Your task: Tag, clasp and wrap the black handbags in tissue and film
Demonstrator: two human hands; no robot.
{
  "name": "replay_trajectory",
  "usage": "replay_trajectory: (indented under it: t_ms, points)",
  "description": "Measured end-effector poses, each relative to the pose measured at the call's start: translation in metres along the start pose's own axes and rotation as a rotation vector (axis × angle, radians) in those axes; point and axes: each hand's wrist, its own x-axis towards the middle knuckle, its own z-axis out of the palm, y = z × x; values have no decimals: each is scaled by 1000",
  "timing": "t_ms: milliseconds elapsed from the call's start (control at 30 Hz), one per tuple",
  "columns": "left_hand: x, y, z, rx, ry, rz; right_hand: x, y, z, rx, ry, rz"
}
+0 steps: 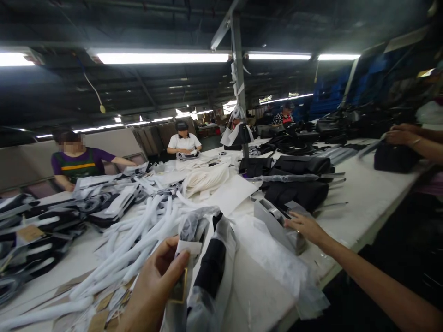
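Observation:
My left hand is closed, thumb and fingers pinching a plastic-wrapped strap with a white band around it. The black section of this strap, partly under clear wrap, loops down to the right of the hand. My right hand is at a grey holder with a shiny roll-like part inside, resembling a tape dispenser. Its fingertips are drawn together at the holder's near end; what they pinch, if anything, is too small to make out. A sheet of thin white wrapping lies between the hands, over the table.
White foam tubes pile up at left, near wrapped black goods. Black bags lie beyond my right hand. A metal post rises mid-table. Co-workers sit across; another person's hands hold a black bag at right.

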Motion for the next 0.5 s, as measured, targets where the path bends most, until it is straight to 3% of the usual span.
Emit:
replay_trajectory:
  t_ms: [133,233,400,500]
  points:
    - [1,0,-2,-19,-20,-17,-3,-7,-2,218,-101,166]
    - [2,-1,-3,-11,-22,-23,-12,-18,-14,354,-105,202]
    - [-1,3,-1,11,-14,-33,-42,-30,-45,517,-82,186]
    - [-4,6,1,19,-15,-40,-63,-26,-53,565,-104,300]
